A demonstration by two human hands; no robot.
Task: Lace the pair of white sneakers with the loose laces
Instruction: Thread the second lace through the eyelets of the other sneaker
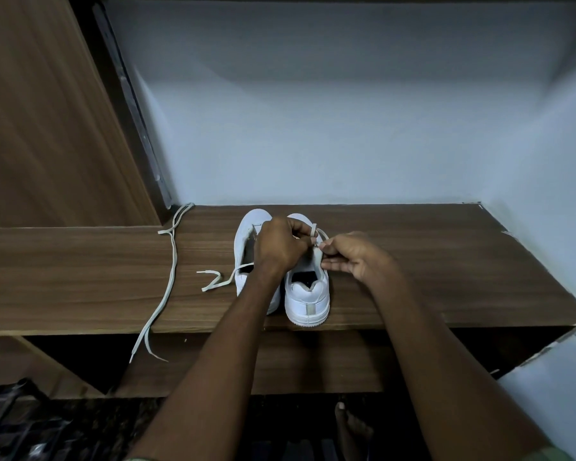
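Two white sneakers stand side by side on a wooden shelf (413, 261), heels toward me. My left hand (278, 246) reaches over the left sneaker (246, 227) and pinches a white lace (315, 229) above the right sneaker (308, 301). My right hand (353, 257) pinches the same lace at the right sneaker's eyelets. The lace's free end (213, 281) trails left across the shelf. A second loose lace (171, 281) lies farther left and hangs over the shelf's front edge.
A wooden cabinet panel (47, 128) rises at the left and a pale wall (346, 128) stands behind and to the right. Below the shelf is a dark recess, a dark rack (14, 424) at lower left, and my bare foot (350, 427).
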